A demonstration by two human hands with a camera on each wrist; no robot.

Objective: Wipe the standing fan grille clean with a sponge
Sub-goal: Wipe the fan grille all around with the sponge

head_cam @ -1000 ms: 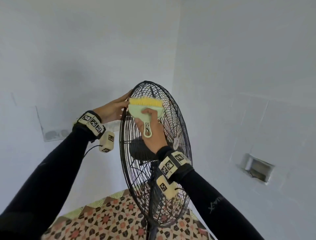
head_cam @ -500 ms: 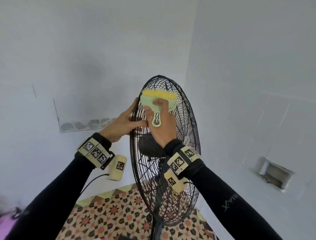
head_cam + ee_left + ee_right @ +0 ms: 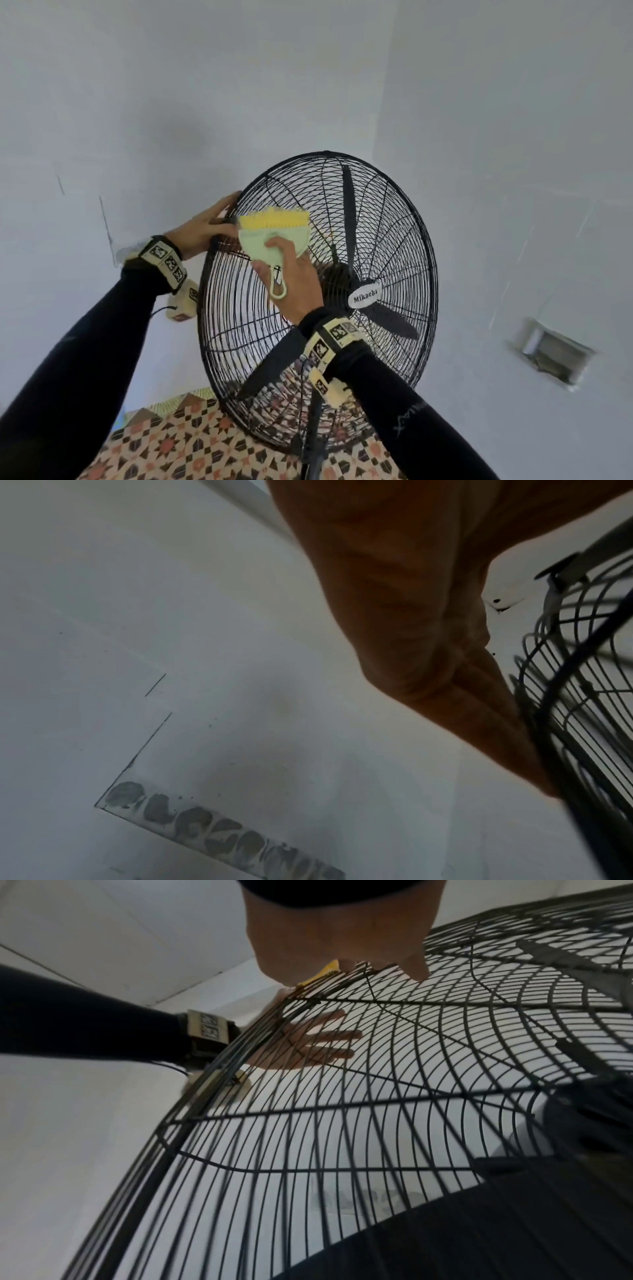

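Observation:
The standing fan's black wire grille [image 3: 394,240] faces me in the head view. My right hand [image 3: 287,270] grips a pale green holder with a yellow sponge [image 3: 274,219], pressed on the grille's upper left part. In the right wrist view the grille [image 3: 377,1096] fills the frame and a yellow corner of the sponge [image 3: 325,972] peeks out under my right hand [image 3: 342,934]. My left hand [image 3: 205,228] rests on the rim at the upper left. Its straight, spread fingers [image 3: 308,1042] lie behind the wires. The left wrist view shows the left hand [image 3: 428,615] beside the grille [image 3: 582,723].
White walls meet in a corner behind the fan. A recessed metal box [image 3: 551,353] sits in the right wall. Patterned floor tiles [image 3: 191,442] lie below, around the fan pole [image 3: 313,445]. Black blades [image 3: 349,219] stand still behind the wires. Grey marks [image 3: 222,840] line the left wall.
The fan showed nearly edge-on before and now shows its front face. The sponge has shifted from the top of the grille toward its upper left. My left hand stays at the rim.

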